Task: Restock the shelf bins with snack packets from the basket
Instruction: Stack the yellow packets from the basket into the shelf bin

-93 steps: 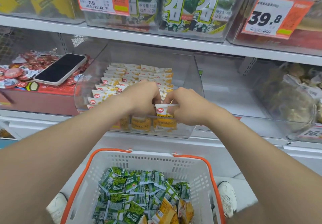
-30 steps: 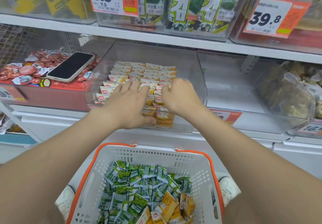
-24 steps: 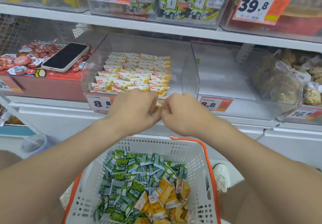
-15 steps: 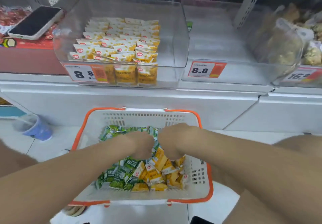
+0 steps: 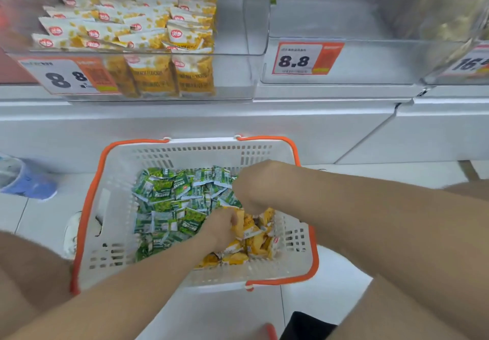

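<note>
— Where is the basket [image 5: 111, 207]?
— We see it below the shelf front, white with an orange rim, and both our hands are inside it. Green packets [image 5: 169, 199] fill its left and middle. Yellow packets [image 5: 254, 244] lie heaped in the near right corner.

— And our hands?
— Our left hand [image 5: 221, 229] has its fingers curled onto a yellow packet at the edge of the heap. Our right hand [image 5: 255, 188] is bent down over the same heap, knuckles up. Its fingertips are hidden, so we cannot tell whether it holds anything.

— What can we read?
— The clear bin [image 5: 238, 74] up on the left holds rows of stocked packets [image 5: 132, 24], yellow with a red oval logo on a white top. On the front ones we make out a line of capitals ending in "FLAVORED"; the rest is blurred. Its price tag [image 5: 66, 77] reads 8.8, black on white beside an orange block. The next bin [image 5: 370, 61] to the right carries a second tag [image 5: 304, 59], also 8.8. A third tag [image 5: 471, 64] at the right edge begins with 16. The print on the green packets is too small for us.
</note>
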A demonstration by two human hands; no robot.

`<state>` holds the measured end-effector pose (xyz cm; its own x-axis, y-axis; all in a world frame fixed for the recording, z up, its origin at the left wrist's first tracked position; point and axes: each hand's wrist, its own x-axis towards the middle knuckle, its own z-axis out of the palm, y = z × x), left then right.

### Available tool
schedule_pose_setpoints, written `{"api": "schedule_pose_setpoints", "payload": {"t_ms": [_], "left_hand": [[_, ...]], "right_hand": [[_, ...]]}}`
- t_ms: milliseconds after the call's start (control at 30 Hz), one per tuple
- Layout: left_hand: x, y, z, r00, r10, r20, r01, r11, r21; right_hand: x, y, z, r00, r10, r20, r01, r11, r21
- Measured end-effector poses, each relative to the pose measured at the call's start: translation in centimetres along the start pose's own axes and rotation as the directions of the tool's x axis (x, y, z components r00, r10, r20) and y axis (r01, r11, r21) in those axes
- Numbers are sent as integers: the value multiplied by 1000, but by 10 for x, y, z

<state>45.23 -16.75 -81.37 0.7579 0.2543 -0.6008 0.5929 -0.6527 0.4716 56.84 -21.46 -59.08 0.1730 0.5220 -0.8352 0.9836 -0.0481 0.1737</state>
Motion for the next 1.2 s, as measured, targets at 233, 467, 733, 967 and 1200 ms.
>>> {"api": "schedule_pose_setpoints", "payload": {"t_ms": [233,467,733,967,1200], "left_hand": [[-9,5,-13,996,-64,-60,51,977,-209],[-39,42,-94,991,-108,79,128,598,-791],[-92,74,-193,996,79,46,38,93,-995],[-139,99,-281,972,190,-137,-234,757,-610],[-161,117,-339,902,373,-216,-431,812,-393]], "right_hand": [[-12,6,-1,999,-32,-39,32,999,-13],[-30,26,-16,968,-29,-250,59,992,112],[-46,52,-18,772,77,-631,271,858,436],[-92,64,-47,605,386,-696,458,546,702],[-123,73,-71,553,456,-697,596,368,714]]}}
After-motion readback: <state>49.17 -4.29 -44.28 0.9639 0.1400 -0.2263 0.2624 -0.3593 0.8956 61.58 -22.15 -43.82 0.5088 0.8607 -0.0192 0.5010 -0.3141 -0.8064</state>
